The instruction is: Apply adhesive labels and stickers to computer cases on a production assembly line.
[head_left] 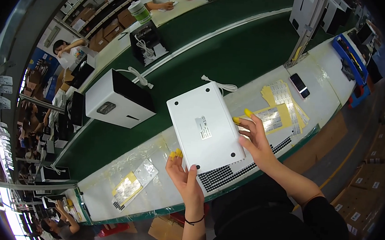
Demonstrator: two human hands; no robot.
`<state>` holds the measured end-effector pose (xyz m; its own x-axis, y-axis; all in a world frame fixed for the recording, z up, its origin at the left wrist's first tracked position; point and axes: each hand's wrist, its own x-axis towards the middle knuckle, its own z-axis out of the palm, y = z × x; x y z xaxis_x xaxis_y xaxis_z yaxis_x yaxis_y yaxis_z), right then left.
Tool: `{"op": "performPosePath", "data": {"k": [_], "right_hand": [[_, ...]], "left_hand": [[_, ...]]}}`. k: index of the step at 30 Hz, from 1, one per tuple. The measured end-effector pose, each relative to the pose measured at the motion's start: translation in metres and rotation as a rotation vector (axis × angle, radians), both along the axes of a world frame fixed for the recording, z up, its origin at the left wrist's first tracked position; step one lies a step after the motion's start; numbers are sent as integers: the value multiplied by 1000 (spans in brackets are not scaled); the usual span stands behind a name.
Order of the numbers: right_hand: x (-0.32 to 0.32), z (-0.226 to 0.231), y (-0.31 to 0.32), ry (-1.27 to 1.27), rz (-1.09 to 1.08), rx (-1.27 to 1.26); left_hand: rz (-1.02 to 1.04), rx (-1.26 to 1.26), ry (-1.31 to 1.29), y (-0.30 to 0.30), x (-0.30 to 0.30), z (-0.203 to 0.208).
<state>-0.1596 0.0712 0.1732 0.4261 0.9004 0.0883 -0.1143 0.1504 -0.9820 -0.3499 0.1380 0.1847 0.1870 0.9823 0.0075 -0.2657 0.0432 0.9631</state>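
A white box-shaped appliance [205, 132] is in front of me, its panel with round black feet and a silver label facing up. My left hand [186, 179] grips its near left corner, the thumb by a black foot and the yellow-covered fingertips at the side. My right hand [256, 138] is curled at the right edge, its thumb against the edge and yellow covers on two fingertips. A white power cord [219, 85] trails from the far end. Beneath the near edge shows a sheet of black round pads [219, 177].
Yellow-backed label sheets [280, 115] and a phone [299, 86] lie on the right of the bench. More labels [127, 187] lie left. Another white-and-black appliance [120, 99] stands on the green belt [178, 65]. A blue bin [351, 57] is far right; other people work across the line.
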Motion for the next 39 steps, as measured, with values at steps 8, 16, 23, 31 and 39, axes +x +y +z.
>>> {"op": "performPosePath", "data": {"k": [8,16,23,31,39], "right_hand": [[2,27,23,181,3,-119],[4,36,92,70,49,-234],[55,42,197,181,-35,-174],[94,20,293,180,-159,198],[167,4,350,136,-289,26]], "left_hand": [[0,-29,-128,-1,6,-2],[67,93,25,3,2,4],[-309,1126,562,8,-6,134],[-486,1933,730,0,-14,260],[399,1915,780,-7,-33,202]]}}
